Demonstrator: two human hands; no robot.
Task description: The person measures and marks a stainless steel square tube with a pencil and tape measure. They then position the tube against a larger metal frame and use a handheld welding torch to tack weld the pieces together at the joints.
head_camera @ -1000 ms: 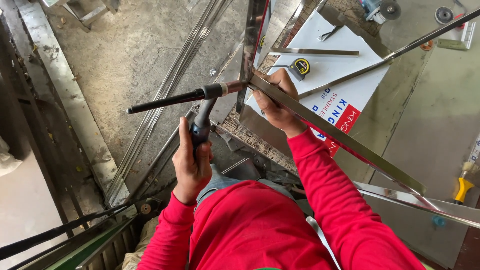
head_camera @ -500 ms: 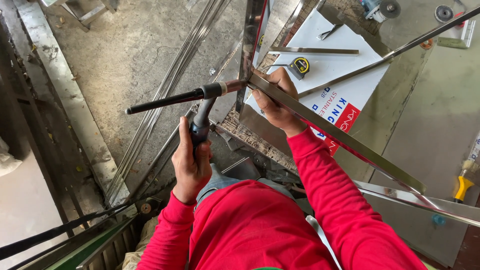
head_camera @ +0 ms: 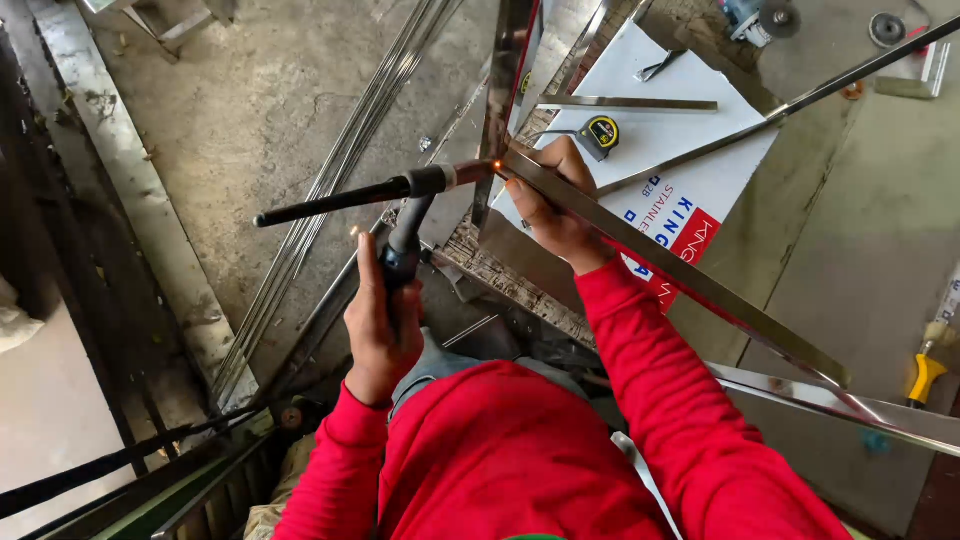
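My left hand (head_camera: 380,325) grips the black handle of a welding torch (head_camera: 405,190), whose long back cap points left and whose tip touches a joint where a small orange glow (head_camera: 496,166) shows. My right hand (head_camera: 553,205) holds a flat stainless steel bar (head_camera: 680,270) that runs down to the right from that joint. An upright steel piece (head_camera: 497,95) meets the bar at the glowing spot. Both of my sleeves are red.
A yellow tape measure (head_camera: 601,131) and a short steel strip (head_camera: 625,103) lie on a white sheet (head_camera: 690,150). Thin steel rods (head_camera: 340,170) lie on the concrete floor. A yellow-handled tool (head_camera: 925,370) sits at the right edge, a grinder (head_camera: 755,15) at the top.
An orange glow has appeared at the torch tip on the joint. Both hands hold their places.
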